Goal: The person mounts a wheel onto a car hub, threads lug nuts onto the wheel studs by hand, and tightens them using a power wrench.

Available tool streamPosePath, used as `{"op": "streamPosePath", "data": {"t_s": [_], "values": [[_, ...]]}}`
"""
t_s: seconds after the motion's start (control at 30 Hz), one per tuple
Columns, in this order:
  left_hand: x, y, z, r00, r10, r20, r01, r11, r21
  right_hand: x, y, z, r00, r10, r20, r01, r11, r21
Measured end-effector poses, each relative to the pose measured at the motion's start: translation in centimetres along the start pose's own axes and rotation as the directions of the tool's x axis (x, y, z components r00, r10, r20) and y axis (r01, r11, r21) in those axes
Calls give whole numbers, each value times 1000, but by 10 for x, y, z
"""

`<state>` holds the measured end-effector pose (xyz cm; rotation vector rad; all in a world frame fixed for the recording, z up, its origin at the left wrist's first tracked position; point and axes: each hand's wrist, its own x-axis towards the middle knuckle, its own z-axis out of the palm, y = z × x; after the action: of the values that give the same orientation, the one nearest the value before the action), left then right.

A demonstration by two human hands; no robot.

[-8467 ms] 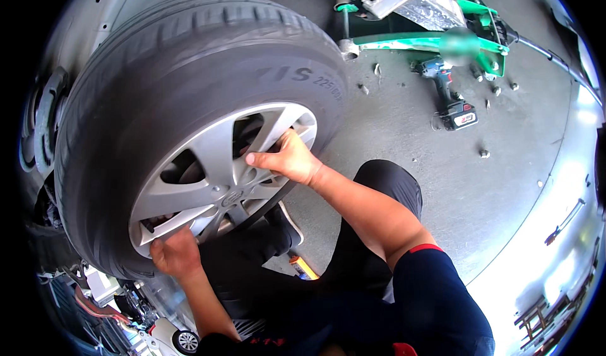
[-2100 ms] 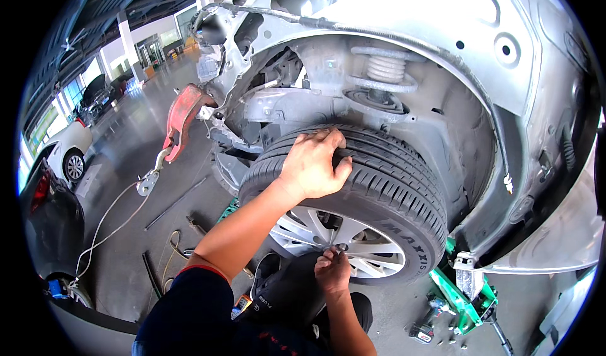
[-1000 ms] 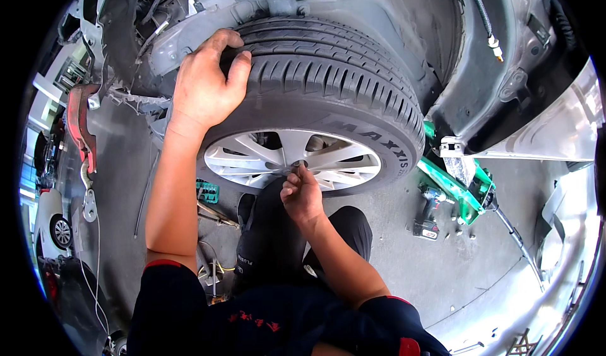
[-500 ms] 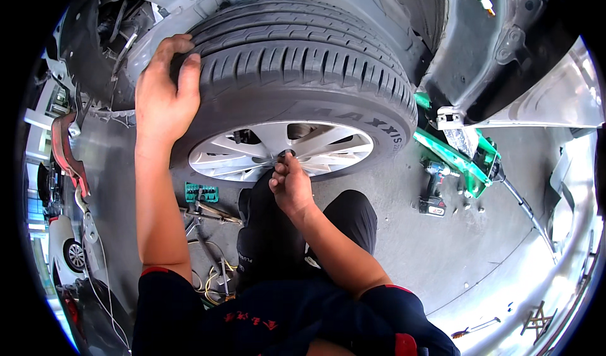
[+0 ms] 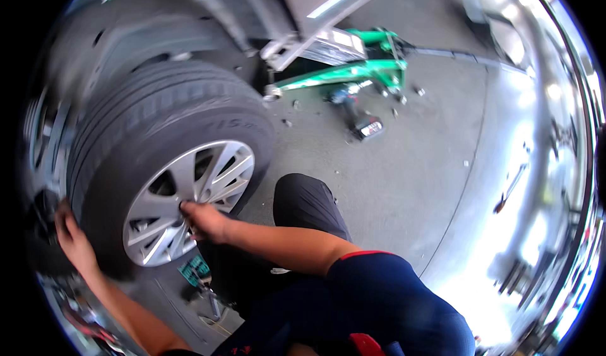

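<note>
A car wheel [image 5: 146, 216] with silver spokes and a black tyre [image 5: 104, 220] stands upright under the wheel arch. My left hand [image 5: 77, 245] grips the tyre's left side, its fingers on the tread and somewhat blurred. At the middle of the rim, my right hand [image 5: 211, 222] is closed, its fingertips pressed together against the hub area. Whatever those fingertips hold is too small and blurred to make out. My knee, in dark trousers, is just right of the wheel.
A green floor jack [image 5: 334, 75] reaches under the car body at the back. A cordless impact wrench [image 5: 358, 117] lies on the floor near it, with several small metal pieces around. A green socket set [image 5: 194, 270] lies below the wheel, beside metal tools [image 5: 211, 302].
My view has swung to the right, so the wheel now appears further left and the jack nearer the middle. Both hands remain at the wheel, the right one at its centre.
</note>
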<state>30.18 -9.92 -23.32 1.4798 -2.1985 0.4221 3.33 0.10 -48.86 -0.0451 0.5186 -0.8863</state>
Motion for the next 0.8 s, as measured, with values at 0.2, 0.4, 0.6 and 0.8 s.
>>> {"op": "streamPosePath", "data": {"t_s": [0.2,0.4,0.6,0.8], "values": [[16,32,26,998,-66,3,66,995,-76,24,18,-31,984,-159,-84,163,986,43],[17,43,26,993,-121,6,121,987,-107,26,18,-38,984,28,178,-85,943,321],[12,6,17,988,-157,-10,157,987,-31,-27,-60,-113,984,98,148,-59,967,-246],[25,2,12,989,-138,48,138,990,7,-137,-181,-358,379,-846,-374,237,480,-845]]}}
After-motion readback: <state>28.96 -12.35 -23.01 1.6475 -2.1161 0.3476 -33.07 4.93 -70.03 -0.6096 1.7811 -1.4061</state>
